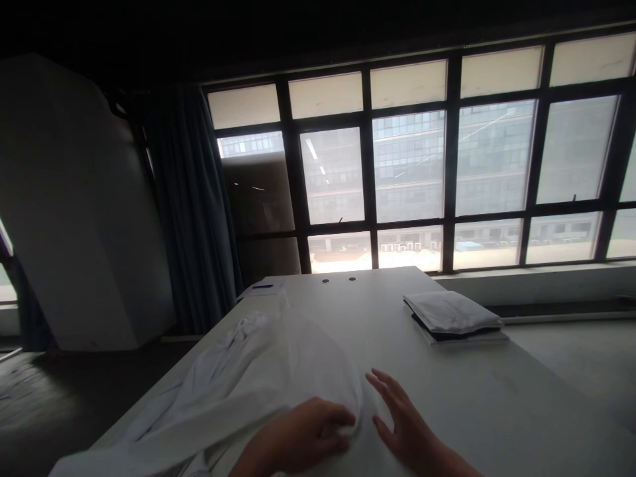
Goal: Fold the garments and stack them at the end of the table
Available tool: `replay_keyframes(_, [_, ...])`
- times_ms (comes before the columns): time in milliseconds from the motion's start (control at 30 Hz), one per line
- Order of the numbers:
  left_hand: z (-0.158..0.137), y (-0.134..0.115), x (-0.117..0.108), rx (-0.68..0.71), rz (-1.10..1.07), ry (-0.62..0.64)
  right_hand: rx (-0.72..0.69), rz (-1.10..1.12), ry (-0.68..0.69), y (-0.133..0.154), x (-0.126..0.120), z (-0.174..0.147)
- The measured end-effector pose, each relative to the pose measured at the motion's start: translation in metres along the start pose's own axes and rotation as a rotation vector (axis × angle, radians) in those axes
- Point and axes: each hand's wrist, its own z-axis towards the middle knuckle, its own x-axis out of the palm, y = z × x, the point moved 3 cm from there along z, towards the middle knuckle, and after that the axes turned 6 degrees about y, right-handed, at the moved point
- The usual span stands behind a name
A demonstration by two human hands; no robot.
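Observation:
A large white cloth [293, 358] lies loosely over the left side of the white table, with folds bunched toward its far left part. My left hand [303, 430] is closed on the cloth's right edge, thumb and fingers pinching it. Just to the right, my right hand [397, 411] has its fingers apart and holds nothing; its fingertips are close to that edge, and whether they touch it I cannot tell. What kind of cloth item this is does not show.
A folded stack of white and dark fabric [452, 311] rests at the right side of the white table [377, 311]. At the far left corner, a blue pen [263, 286] lies on paper. Two round dark-centred discs [352, 279] sit near the far edge. Windows and a blue curtain [193, 218] stand beyond.

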Motion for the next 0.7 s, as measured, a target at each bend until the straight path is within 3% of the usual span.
replay_keyframes(67, [0.006, -0.006, 0.018, 0.080, -0.010, 0.077, -0.153, 0.011, 0.077, 0.013, -0.005, 0.000])
replay_keyframes(133, [0.011, 0.000, 0.020, 0.083, 0.037, 0.034, -0.234, 0.028, 0.146, 0.024, -0.005, 0.000])
replay_keyframes(200, [0.014, 0.019, 0.012, -0.002, 0.149, -0.080, -0.244, 0.077, 0.168, 0.030, -0.004, 0.001])
replay_keyframes(300, [0.012, 0.060, -0.009, -0.255, 0.389, -0.201, -0.183, 0.205, 0.102, 0.027, 0.000, 0.003])
replay_keyframes(400, [0.000, 0.105, -0.026, -0.607, 0.533, -0.154, -0.010, 0.363, -0.090, 0.003, 0.002, 0.007])
replay_keyframes(467, [-0.009, 0.126, -0.033, -0.761, 0.531, -0.093, 0.151, 0.464, -0.261, -0.021, 0.000, 0.009])
replay_keyframes(600, [-0.021, 0.135, -0.042, -0.776, 0.498, -0.062, 0.487, 0.472, -0.575, -0.075, -0.014, 0.007])
replay_keyframes(700, [-0.023, 0.129, -0.043, -0.756, 0.485, -0.046, 0.618, 0.352, -0.665, -0.107, -0.036, -0.001])
